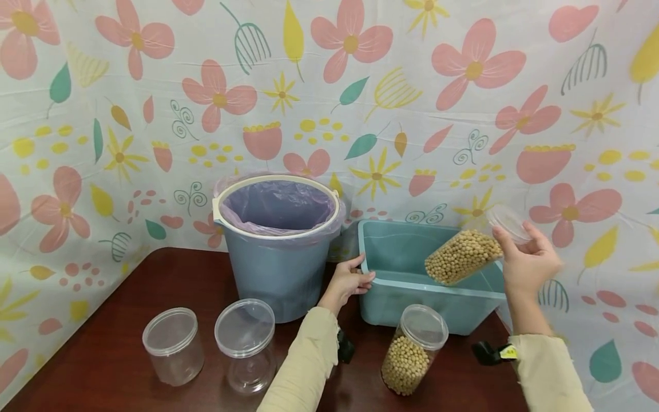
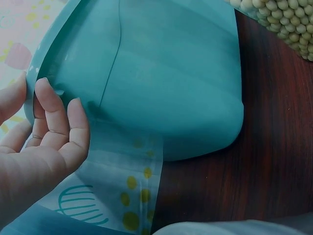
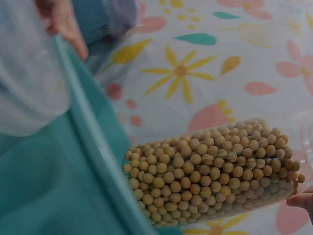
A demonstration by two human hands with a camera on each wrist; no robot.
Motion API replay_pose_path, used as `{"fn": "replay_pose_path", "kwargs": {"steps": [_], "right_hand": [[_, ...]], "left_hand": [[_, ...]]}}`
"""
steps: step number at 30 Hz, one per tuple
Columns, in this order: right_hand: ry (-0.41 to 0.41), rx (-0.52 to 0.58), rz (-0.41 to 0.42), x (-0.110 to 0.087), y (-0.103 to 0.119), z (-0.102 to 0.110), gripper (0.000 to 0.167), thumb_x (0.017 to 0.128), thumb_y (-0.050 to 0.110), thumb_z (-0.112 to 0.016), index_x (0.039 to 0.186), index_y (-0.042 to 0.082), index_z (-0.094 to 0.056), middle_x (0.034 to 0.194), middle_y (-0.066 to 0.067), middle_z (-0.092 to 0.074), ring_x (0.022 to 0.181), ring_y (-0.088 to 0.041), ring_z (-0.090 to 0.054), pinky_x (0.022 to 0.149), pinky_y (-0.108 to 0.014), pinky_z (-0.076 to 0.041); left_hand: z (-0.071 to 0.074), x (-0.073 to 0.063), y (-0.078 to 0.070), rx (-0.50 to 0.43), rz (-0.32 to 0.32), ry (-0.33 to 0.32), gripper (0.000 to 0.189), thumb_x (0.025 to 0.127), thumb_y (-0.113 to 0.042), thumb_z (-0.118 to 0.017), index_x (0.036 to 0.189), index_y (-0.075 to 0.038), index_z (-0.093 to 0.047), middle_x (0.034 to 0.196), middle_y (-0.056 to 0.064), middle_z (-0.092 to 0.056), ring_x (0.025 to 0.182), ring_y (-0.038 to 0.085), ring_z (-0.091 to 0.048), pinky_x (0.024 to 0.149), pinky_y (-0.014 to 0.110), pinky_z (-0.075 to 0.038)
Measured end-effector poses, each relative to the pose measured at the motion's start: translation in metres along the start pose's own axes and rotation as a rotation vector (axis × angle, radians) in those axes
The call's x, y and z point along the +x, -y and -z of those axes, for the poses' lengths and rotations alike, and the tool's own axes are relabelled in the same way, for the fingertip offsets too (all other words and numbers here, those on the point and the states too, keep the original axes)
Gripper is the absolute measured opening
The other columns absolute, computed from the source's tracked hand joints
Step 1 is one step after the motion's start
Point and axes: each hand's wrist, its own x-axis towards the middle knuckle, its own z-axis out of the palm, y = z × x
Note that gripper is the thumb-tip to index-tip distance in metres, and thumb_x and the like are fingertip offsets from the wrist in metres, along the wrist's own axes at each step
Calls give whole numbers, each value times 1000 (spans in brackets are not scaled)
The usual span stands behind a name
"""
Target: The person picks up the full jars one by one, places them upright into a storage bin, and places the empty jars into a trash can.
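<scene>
My left hand (image 1: pixel 349 281) grips the left rim of a teal plastic basin (image 1: pixel 412 297), thumb and fingers on either side of the edge. At the right, my right hand (image 1: pixel 532 260) holds a clear plastic jar of soybeans (image 1: pixel 463 257) near its lidded end. This jar is tilted, its base pointing down and left, and overlaps the basin's opening in the head view. In the right wrist view its soybeans (image 3: pixel 215 171) show through the wall beside the basin rim (image 3: pixel 98 142). A second jar of soybeans (image 1: pixel 408 360), with a clear lid, stands on the table in front of the basin.
A blue bucket (image 1: pixel 278 274) with a purple liner bag stands left of the basin. Two clear jars without beans, one short (image 1: pixel 177 357) and one beside it (image 1: pixel 251 366), stand front left on the dark red table (image 1: pixel 118 343). Flower-printed cloth (image 1: pixel 154 114) hangs behind.
</scene>
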Motion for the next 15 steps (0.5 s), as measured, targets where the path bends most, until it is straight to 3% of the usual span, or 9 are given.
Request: {"fn": "replay_pose_path", "kwargs": {"steps": [4, 9, 12, 15], "right_hand": [[34, -52, 7, -10, -11, -8, 51, 64, 15, -81, 111, 4, -63, 59, 14, -51, 51, 4, -49, 54, -9, -41], [76, -107, 65, -22, -28, -18, 51, 63, 16, -82, 109, 3, -64, 54, 10, -47, 45, 4, -37, 47, -10, -32], [124, -103, 99, -27, -50, -23, 51, 60, 15, -83, 107, 4, -66, 57, 0, -54, 45, 1, -36, 46, -12, -29], [147, -89, 117, -26, -86, -29, 52, 57, 18, -85, 105, 8, -68, 64, -5, -60, 47, 1, -40, 46, -11, -29]], "left_hand": [[-1, 0, 1, 3, -1, -6, 62, 81, -3, -64, 136, -17, -39, 65, 0, -46, 58, 14, -57, 71, 38, -50], [-3, 1, 1, 14, -7, -11, 62, 81, -3, -65, 136, -15, -39, 64, 1, -46, 57, 13, -57, 69, 37, -51], [-3, 1, 0, 16, -2, -26, 62, 80, -3, -65, 135, -15, -40, 63, 1, -46, 57, 13, -57, 68, 36, -51], [-3, 0, 0, 21, 1, -29, 62, 80, -4, -65, 135, -16, -40, 64, 0, -45, 57, 14, -57, 67, 35, -51]]}}
